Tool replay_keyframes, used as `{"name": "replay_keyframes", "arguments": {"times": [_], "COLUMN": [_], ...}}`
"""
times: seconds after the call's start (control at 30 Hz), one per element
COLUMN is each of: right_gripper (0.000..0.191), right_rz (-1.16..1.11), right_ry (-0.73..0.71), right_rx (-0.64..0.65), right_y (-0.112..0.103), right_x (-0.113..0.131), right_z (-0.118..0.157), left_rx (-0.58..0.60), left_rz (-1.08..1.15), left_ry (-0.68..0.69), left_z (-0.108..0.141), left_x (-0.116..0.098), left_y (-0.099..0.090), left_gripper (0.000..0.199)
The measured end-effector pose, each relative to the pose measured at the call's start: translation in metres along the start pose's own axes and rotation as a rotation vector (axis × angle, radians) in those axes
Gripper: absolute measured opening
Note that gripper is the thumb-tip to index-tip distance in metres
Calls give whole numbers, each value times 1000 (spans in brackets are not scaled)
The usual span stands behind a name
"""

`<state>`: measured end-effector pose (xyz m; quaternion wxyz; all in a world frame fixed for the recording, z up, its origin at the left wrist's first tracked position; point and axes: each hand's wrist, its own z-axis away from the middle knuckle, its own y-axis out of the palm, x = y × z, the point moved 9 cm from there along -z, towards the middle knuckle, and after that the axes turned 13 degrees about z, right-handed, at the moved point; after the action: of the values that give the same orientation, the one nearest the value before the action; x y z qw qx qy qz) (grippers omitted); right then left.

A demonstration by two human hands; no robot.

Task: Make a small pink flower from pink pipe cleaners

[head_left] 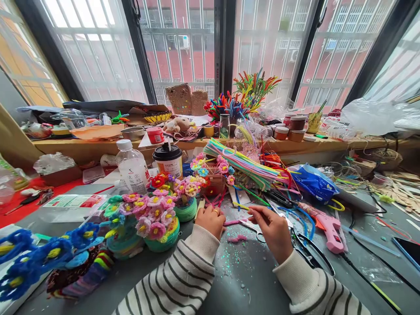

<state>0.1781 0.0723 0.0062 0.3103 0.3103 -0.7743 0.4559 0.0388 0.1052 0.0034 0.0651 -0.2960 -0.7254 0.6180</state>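
Note:
My left hand [210, 221], with a ring on one finger, is closed at the middle of the grey table, beside the pink and red pipe cleaner stems; what its fingers hold is hidden. To its right, my right hand [272, 229] pinches the end of a short yellow pipe cleaner [241, 205]. A purple-pink stem [232, 222] lies between the hands, with a small fuzzy pink piece [236, 239] below it. Silver scissors [252, 226] rest under and beside my right hand. Pink pipe cleaner flowers [155, 214] in a green pot stand left of my left hand.
A pink glue gun [331, 232] and black-handled scissors [315, 253] lie at the right. Behind are a pipe cleaner bundle [249, 166], a lidded cup [168, 162], a plastic bottle [133, 168] and a blue bag [315, 181]. Blue flowers [52, 249] stand at the left; a phone [408, 251] lies far right.

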Motion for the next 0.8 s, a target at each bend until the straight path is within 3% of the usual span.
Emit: {"name": "replay_keyframes", "arguments": {"times": [0.1,0.3,0.47,0.6,0.77,0.8], "right_gripper": [26,23,20,23,25,25], "right_rz": [-44,-71,-24,-72,-141,-150], "right_ry": [60,73,81,108,120,122], "right_rx": [0,283,241,220,217,218], "right_y": [-7,21,23,21,21,22], "right_x": [-9,-13,-18,-21,-17,-16], "right_z": [-2,6,8,5,5,6], "left_rx": [-7,-149,-345,-504,-708,-727], "left_rz": [-100,-158,-146,-73,-172,-111], "left_ry": [22,43,13,42,358,338], "left_z": [1,2,9,20,38,38], "left_x": [-3,-9,-21,-29,-47,-42], "left_y": [4,-8,-35,-55,-63,-63], "left_gripper": [14,27,36,31,15,14]}}
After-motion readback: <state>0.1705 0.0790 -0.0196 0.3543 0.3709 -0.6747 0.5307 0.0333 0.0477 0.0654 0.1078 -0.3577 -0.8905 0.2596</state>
